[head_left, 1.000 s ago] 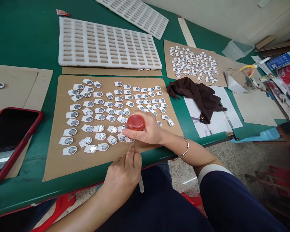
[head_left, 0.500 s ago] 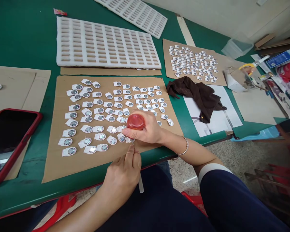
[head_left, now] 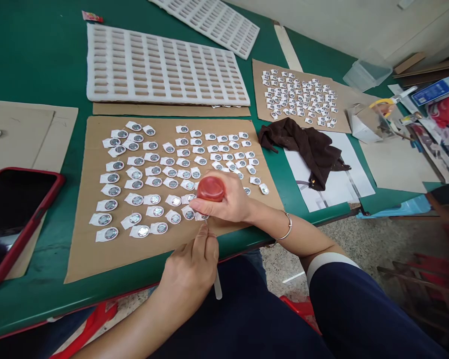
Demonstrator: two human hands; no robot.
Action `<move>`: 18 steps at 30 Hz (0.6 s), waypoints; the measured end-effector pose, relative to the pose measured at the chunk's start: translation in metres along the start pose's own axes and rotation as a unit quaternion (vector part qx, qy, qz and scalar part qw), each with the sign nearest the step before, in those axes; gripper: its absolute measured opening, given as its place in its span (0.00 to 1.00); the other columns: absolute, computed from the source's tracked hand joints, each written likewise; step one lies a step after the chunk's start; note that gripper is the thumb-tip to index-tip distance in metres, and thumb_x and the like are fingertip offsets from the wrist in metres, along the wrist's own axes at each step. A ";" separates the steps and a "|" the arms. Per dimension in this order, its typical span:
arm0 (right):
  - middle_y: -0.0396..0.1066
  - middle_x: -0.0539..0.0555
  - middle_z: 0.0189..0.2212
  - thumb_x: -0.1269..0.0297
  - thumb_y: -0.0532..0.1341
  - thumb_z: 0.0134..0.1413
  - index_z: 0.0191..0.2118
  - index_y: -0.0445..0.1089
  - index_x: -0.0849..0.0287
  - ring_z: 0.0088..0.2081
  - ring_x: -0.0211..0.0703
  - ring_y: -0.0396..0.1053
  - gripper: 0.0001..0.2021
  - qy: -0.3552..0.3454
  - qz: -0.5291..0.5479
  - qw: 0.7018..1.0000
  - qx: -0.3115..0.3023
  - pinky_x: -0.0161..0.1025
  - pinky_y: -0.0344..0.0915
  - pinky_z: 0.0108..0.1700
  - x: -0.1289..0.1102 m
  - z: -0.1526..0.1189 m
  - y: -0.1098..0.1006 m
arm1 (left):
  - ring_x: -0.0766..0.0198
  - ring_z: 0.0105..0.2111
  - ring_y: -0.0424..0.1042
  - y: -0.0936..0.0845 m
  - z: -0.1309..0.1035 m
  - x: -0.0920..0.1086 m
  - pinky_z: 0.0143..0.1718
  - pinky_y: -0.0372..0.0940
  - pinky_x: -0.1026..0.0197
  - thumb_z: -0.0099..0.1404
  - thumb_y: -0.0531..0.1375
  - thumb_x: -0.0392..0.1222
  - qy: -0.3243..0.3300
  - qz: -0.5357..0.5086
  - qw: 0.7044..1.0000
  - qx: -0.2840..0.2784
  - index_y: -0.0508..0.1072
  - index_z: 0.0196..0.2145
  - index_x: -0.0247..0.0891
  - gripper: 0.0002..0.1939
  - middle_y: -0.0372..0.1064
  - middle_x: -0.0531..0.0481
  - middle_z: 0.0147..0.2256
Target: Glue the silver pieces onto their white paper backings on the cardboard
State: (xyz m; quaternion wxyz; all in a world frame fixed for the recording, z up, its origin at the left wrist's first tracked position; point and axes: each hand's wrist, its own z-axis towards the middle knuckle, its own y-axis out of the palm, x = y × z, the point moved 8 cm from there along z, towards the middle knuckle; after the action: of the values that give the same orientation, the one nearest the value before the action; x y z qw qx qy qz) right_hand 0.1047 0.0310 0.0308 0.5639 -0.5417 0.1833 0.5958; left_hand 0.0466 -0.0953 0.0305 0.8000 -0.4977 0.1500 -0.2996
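Low in the frame's centre, the right hand [head_left: 228, 202] grips a small red jar [head_left: 210, 188], seemingly light and rigid, while the left hand [head_left: 189, 274] pinches a thin white stick [head_left: 217, 285] mid-shaft, fingers closed.

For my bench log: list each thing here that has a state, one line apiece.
Right hand: shut on the red stamp, pressing it down on the cardboard sheet.
Left hand: shut on a thin white stick.
Phone: screen dark.
Foam tray: slots look empty.
Brown cloth: crumpled.
Small discs: laid flat in rows.
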 end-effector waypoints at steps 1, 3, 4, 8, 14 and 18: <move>0.68 0.48 0.25 0.48 0.68 0.47 0.27 0.67 0.58 0.28 0.35 0.63 0.18 0.000 -0.002 1.000 0.001 0.36 0.64 0.32 0.000 0.000 0.000 | 0.51 0.30 0.78 0.000 0.000 0.000 0.23 0.73 0.57 0.61 0.51 0.21 0.000 0.001 1.000 0.000 0.71 0.37 0.23 0.11 0.76 0.31 0.34; 0.68 0.48 0.26 0.47 0.67 0.47 0.28 0.67 0.58 0.27 0.35 0.64 0.18 -0.001 -0.007 1.000 0.005 0.36 0.64 0.32 0.001 0.000 0.000 | 0.52 0.30 0.78 0.001 -0.001 0.000 0.24 0.73 0.57 0.61 0.50 0.21 -0.002 0.005 1.000 0.000 0.71 0.37 0.25 0.12 0.76 0.32 0.35; 0.68 0.47 0.26 0.47 0.67 0.48 0.29 0.67 0.57 0.27 0.35 0.64 0.18 -0.002 -0.009 1.000 0.007 0.36 0.64 0.32 0.001 0.000 -0.001 | 0.52 0.30 0.78 0.001 -0.002 0.000 0.24 0.73 0.57 0.61 0.51 0.21 -0.002 0.005 1.000 -0.001 0.71 0.37 0.25 0.12 0.76 0.32 0.35; 0.69 0.48 0.27 0.47 0.66 0.49 0.30 0.67 0.57 0.28 0.35 0.65 0.17 -0.003 -0.012 1.000 0.009 0.36 0.65 0.32 0.002 -0.001 -0.001 | 0.51 0.30 0.78 0.001 -0.003 0.000 0.23 0.73 0.57 0.60 0.51 0.21 -0.001 -0.001 1.000 -0.005 0.71 0.37 0.24 0.11 0.76 0.31 0.35; 0.68 0.47 0.26 0.49 0.67 0.48 0.30 0.67 0.57 0.28 0.35 0.64 0.16 -0.002 -0.017 1.000 0.016 0.36 0.64 0.32 0.003 0.000 -0.003 | 0.52 0.29 0.78 0.001 -0.002 0.000 0.22 0.72 0.57 0.61 0.51 0.21 -0.002 -0.004 1.000 -0.006 0.71 0.37 0.24 0.11 0.76 0.32 0.34; 0.67 0.46 0.25 0.53 0.69 0.47 0.30 0.66 0.57 0.27 0.34 0.64 0.14 -0.008 -0.027 0.999 0.021 0.35 0.63 0.32 0.003 -0.001 -0.004 | 0.53 0.28 0.77 0.001 -0.003 -0.002 0.23 0.72 0.57 0.60 0.53 0.21 -0.010 -0.006 1.000 -0.009 0.70 0.37 0.26 0.10 0.76 0.33 0.35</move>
State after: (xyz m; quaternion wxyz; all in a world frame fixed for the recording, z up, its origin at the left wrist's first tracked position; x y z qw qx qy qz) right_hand 0.1095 0.0333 0.0297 0.5926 -0.5296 0.1765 0.5807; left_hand 0.0437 -0.0954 0.0284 0.7952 -0.5089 0.1413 -0.2980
